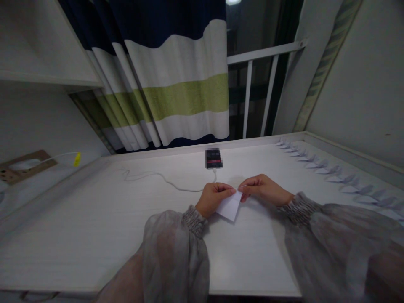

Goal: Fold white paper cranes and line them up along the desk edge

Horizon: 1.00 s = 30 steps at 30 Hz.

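A small folded sheet of white paper (231, 207) is held just above the white desk, its lower corner pointing toward me. My left hand (216, 197) pinches its upper left part between thumb and fingers, and a ring shows on one finger. At the upper right corner, the fingertips of my right hand (263, 189) are closed on the same paper. Both hands meet close together near its top edge. The fingers' far sides and part of the paper are hidden behind my left hand.
Several folded white paper pieces (331, 172) stand in a row along the desk's right side. A dark device (213, 158) with a pale cable (170, 184) lies beyond my hands. A curtain (186, 84) hangs behind the white desk (110, 235); a socket panel (27, 167) is at left.
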Tool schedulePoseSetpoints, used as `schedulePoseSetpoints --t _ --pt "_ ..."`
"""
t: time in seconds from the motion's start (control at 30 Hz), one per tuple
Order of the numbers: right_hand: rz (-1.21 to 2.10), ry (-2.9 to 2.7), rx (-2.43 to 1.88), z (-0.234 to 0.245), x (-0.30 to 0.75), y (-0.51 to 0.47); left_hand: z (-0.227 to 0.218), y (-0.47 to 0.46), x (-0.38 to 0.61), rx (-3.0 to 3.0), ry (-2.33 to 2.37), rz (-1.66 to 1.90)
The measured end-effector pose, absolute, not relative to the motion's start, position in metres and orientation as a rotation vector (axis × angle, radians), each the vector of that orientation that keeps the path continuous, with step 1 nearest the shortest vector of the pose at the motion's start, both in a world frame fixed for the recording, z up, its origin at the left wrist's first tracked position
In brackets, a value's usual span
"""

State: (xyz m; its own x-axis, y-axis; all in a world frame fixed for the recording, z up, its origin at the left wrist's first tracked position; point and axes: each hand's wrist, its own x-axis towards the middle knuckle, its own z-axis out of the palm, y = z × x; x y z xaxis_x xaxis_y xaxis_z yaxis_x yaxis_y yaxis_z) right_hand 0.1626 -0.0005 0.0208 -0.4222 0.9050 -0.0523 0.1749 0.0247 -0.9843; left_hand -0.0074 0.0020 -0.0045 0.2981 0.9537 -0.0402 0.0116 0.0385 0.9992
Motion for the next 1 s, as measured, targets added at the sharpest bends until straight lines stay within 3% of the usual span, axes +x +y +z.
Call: schedulePoseSetpoints --t 0.73,1.0 --pt "1.649 -1.462 -1.024 0.025 0.170 0.002 -0.001 0.004 -0.009 1.243 1.025 0.954" --pt "1.430 -1.327 -1.114 0.021 0.182 0.014 -0.004 0.007 -0.014 1.221 1.053 1.006"
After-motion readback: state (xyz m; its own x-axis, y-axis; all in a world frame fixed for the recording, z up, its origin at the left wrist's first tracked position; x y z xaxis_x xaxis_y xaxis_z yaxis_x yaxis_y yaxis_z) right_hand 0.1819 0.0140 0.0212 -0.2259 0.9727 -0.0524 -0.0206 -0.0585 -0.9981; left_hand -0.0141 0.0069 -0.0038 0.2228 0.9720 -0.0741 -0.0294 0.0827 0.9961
